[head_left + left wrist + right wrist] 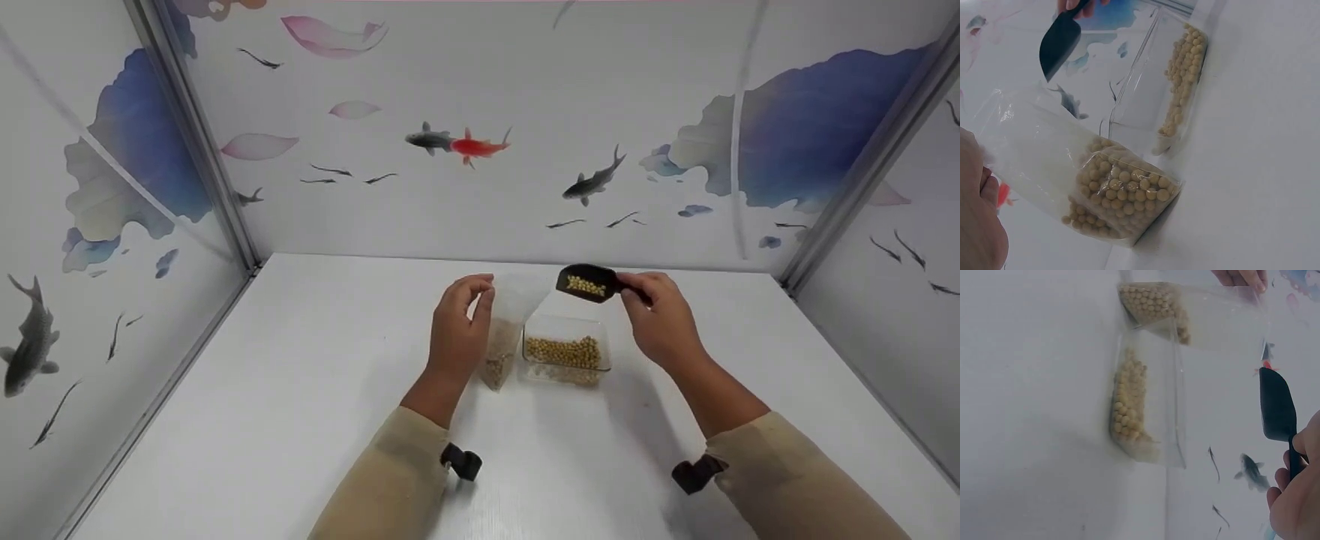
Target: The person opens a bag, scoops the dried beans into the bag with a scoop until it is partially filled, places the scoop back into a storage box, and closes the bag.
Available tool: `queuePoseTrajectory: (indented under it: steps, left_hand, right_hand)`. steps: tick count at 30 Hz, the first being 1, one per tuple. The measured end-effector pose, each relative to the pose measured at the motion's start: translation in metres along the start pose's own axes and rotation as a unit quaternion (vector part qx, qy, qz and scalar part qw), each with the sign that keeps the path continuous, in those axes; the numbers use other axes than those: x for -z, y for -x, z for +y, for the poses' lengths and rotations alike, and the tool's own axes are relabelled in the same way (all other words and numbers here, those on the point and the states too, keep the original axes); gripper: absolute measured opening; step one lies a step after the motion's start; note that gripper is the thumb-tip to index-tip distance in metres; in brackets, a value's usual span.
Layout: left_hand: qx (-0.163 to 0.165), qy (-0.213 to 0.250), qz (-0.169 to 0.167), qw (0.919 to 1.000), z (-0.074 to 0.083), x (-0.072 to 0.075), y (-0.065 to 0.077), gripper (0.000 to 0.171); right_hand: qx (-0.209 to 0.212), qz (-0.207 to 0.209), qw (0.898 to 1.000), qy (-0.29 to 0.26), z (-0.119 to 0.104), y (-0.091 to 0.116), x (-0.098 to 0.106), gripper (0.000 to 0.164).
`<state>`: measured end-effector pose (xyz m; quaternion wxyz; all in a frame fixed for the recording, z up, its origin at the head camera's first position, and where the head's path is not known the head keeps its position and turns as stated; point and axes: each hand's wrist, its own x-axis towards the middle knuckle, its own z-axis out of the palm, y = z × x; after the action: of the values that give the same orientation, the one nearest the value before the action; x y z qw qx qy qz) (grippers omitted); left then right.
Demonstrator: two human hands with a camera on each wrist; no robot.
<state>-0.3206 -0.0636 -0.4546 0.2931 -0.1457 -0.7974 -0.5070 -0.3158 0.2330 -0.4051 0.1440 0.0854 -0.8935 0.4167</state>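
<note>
A clear plastic bag (1033, 140) stands on the table with round yellow beans, like soybeans (1123, 191), in its lower part. My left hand (460, 324) pinches the bag's upper edge. Right beside the bag sits a clear rectangular container (531, 330), with more of the beans (566, 351) in its bottom. My right hand (664, 319) grips the handle of a black scoop (585, 283), raised above the container's far side. Some beans lie in the scoop's bowl. In the right wrist view, thumb and fingers wrap the scoop's handle.
The white table (300, 420) is enclosed by white panels (480, 202) printed with fish and petals. Metal posts (202, 142) join the panels at the corners. Each sleeve carries a small black device (463, 462) near the wrist.
</note>
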Motion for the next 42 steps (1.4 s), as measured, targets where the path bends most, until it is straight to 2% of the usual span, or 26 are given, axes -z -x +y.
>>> queuePoseTrajectory:
  steps: [5, 9, 14, 16, 19, 24, 34, 42]
  left_hand:
    - [0.000, 0.005, -0.003, 1.0000, 0.001, 0.000, 0.000, 0.025]
    - [0.002, 0.005, -0.005, 1.0000, 0.000, 0.000, 0.000, 0.025]
    - [0.004, 0.003, -0.006, 1.0000, -0.003, 0.000, -0.001, 0.025]
    - [0.003, 0.001, -0.004, 1.0000, -0.005, 0.000, -0.001, 0.025]
    - [0.003, 0.000, -0.001, 1.0000, -0.005, 0.000, -0.001, 0.026]
    - [0.003, 0.001, -0.001, 1.0000, -0.004, 0.000, -0.001, 0.026]
    - [-0.001, 0.002, -0.003, 1.0000, -0.003, 0.000, 0.000, 0.024]
    - [-0.005, 0.004, -0.005, 1.0000, -0.005, -0.001, 0.000, 0.026]
  right_hand:
    - [0.023, -0.003, 1.000, 0.004, -0.018, -0.009, 0.002, 0.036]
    - [0.074, -0.008, 0.996, 0.050, -0.030, -0.014, 0.001, 0.034]
    - [0.162, 0.004, 0.977, 0.137, -0.042, -0.016, -0.001, 0.031]
    - [0.184, 0.013, 0.970, 0.160, -0.045, -0.016, -0.002, 0.030]
    - [0.199, 0.021, 0.965, 0.167, -0.045, -0.017, -0.002, 0.029]
    - [0.189, 0.024, 0.969, 0.157, -0.039, -0.015, 0.001, 0.029]
    - [0.116, 0.012, 0.987, 0.107, -0.010, -0.010, 0.013, 0.031]
    - [0.066, -0.026, 0.992, 0.101, 0.011, 0.002, 0.013, 0.033]
